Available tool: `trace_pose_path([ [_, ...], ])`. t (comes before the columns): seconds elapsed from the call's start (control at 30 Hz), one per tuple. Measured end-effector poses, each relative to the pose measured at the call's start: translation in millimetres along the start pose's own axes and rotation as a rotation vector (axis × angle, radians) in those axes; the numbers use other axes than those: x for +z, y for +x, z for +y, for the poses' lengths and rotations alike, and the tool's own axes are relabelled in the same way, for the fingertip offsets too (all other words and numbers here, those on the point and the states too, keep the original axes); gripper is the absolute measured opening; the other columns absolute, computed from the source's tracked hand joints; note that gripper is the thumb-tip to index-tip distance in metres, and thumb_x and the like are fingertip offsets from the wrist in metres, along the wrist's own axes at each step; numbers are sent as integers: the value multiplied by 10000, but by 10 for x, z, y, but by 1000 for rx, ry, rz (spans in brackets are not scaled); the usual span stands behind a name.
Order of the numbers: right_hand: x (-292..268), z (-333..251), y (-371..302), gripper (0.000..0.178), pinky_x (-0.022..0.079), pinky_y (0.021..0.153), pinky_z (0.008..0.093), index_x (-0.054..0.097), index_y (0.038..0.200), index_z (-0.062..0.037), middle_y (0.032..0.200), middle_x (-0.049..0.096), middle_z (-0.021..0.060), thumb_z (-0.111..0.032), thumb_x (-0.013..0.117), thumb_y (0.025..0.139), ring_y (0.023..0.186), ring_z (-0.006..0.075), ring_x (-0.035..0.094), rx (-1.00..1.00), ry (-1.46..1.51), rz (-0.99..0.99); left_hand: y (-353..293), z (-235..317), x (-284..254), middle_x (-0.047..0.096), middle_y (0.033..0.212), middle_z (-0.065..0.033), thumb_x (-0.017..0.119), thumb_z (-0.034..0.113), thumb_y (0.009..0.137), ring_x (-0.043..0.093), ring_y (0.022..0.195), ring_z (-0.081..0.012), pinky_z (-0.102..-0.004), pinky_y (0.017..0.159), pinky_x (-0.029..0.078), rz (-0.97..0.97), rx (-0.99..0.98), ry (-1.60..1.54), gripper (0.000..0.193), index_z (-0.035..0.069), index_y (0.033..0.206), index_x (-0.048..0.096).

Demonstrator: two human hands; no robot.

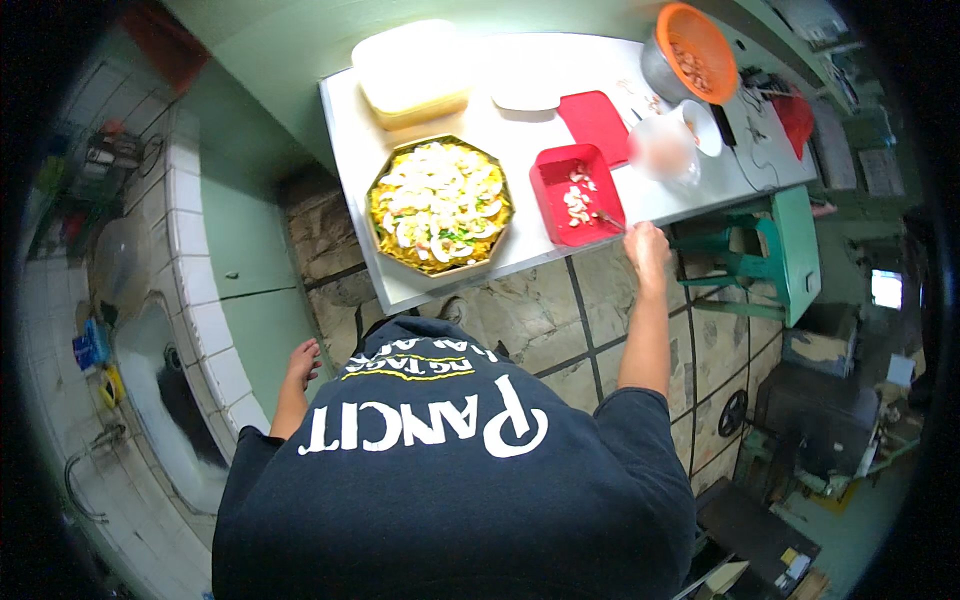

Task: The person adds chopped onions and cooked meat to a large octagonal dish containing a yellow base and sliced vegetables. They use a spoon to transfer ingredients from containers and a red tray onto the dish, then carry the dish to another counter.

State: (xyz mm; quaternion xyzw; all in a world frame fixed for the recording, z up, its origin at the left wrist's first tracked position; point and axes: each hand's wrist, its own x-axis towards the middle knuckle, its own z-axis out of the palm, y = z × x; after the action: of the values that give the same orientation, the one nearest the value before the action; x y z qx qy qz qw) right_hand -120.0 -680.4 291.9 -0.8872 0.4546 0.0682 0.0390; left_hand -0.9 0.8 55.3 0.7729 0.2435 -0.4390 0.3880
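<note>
My right hand is closed around the handle of a metal spoon or fork, whose far end reaches into a red rectangular tub. Pale pieces of food lie scattered on the tub's bottom. To its left, an octagonal tray is filled with yellow noodles topped with sliced egg and chopped greens. My left hand hangs beside my body, off the table, with its fingers loosely apart and nothing seen in them.
On the white table stand a pale yellow container, a red lid, a white bowl and an orange colander over a metal pot. Something blurred sits behind the tub. A green stool is right; a tiled sink left.
</note>
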Motion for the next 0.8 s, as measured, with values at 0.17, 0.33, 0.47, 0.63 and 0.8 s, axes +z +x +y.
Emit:
trace_pose_path([
  [0.17,-46,-283,-329,235,493,735,436,681,962,-43,913,665,190,-240,566,904,839,370,643,-330,463,135,-106,35,55,613,1130,14,544,354,904,551,799,-139,-366,659,414,28,-83,7,463,231,1347,487],
  [0.33,237,-1218,-933,146,502,626,405,647,982,-128,847,639,91,-232,577,908,705,319,641,-755,445,54,-125,-38,137,613,1144,-3,538,352,905,555,786,-143,-376,654,418,36,-88,-18,445,221,1328,502],
  [0.47,382,-1510,-979,120,496,558,422,623,932,-132,848,610,71,-237,570,909,667,301,635,-885,320,92,-87,-43,169,609,1155,-14,539,347,906,559,812,-148,-373,644,417,45,-73,-39,432,216,1317,512],
  [0.63,294,-1483,-910,165,506,585,414,636,977,-109,868,614,87,-241,559,917,702,305,639,-829,383,40,-155,-32,144,602,1152,-19,543,336,907,554,802,-146,-347,613,402,53,-74,-86,430,212,1316,508],
  [0.8,153,-1328,-1008,177,508,624,412,650,988,-100,876,633,90,-234,556,920,741,301,648,-805,363,-56,-214,-77,140,598,1121,-11,545,336,907,538,766,-133,-312,556,379,46,-126,-97,428,200,1311,508],
])
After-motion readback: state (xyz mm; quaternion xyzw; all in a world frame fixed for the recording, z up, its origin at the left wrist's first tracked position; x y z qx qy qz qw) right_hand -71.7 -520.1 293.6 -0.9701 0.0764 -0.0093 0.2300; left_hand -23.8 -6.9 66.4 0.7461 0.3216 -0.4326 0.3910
